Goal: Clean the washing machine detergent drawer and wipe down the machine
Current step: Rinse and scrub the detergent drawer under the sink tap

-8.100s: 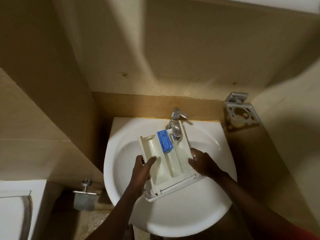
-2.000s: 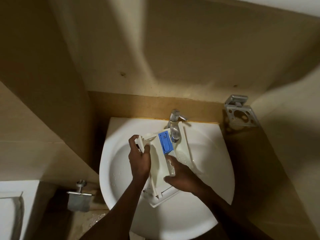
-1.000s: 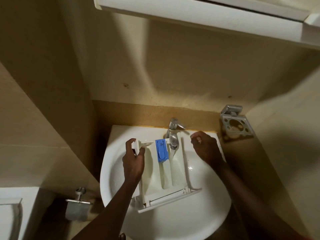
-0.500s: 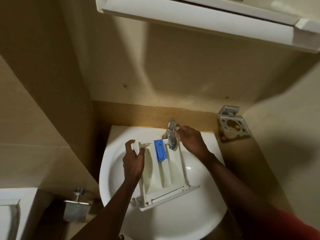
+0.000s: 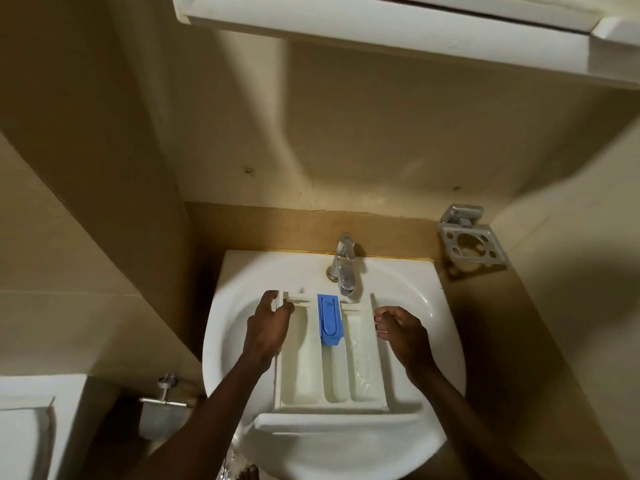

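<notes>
The white detergent drawer (image 5: 298,358) lies in the sink (image 5: 420,303), open side up. Its front panel (image 5: 336,422) is at the near rim and its back end is far, right under the tap (image 5: 344,268). The left hand (image 5: 266,330) is on the far-left corner, fingers curled over the drawer's left wall and thumb on the inner side, a firm hold on that corner. So the drawer stretches away from the grip towards the near side and to the right, its whole body beside and below that hand.

Over on the other side, the right hand (image 5: 401,330) sits just beside the drawer's right wall, fingers curled in tight with the fingertips right at the edge. Whether they actually pinch the wall or only come up against it, I cannot tell.

The blue insert (image 5: 329,318) sits in the middle compartment at the far end, between the two hands. The right-hand compartment (image 5: 362,362) has a wet sheen.

On the wall at far right hangs a metal holder (image 5: 471,244), and a white cabinet (image 5: 381,19) juts out overhead.
</notes>
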A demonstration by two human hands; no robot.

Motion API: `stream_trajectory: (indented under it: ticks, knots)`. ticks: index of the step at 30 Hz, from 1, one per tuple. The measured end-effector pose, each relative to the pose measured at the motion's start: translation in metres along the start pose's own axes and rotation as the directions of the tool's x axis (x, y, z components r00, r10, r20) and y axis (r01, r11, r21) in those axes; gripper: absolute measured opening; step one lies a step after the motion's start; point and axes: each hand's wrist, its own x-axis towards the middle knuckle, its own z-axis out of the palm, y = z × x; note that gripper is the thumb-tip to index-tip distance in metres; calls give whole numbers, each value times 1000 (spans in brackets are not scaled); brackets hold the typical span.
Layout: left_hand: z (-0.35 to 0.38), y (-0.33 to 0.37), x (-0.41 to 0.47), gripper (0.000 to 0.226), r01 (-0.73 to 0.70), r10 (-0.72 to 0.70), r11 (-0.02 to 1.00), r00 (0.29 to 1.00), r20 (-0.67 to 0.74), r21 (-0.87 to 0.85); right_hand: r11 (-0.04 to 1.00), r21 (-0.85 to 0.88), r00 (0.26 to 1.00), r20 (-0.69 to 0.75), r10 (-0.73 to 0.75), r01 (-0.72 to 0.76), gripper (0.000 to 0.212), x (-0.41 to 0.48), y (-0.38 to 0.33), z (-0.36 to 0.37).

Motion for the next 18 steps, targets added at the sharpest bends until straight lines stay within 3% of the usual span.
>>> stream_trajectory:
  ticks: [8,10,13,16,18]
  knots:
    - [-1,15,-11,18,15,4,984,994,107,-177,999,27,999,-31,-18,19,26,-6,-9,-13]
    - [-5,24,-10,19,-6,24,974,997,74,-228,990,142,1000,-20,18,-15,27,-2,-14,-18]
    - [-16,31,-7,44,-69,71,952,997,-2,-299,909,372,980,133,147,-187,30,1,-22,-26]
    - [-24,35,-11,45,-136,113,908,990,-83,-397,847,401,915,343,214,-349,46,-1,-25,-25]
    - [-25,39,-17,39,-226,182,860,974,-138,-458,738,543,908,345,239,-400,53,-4,-26,-21]
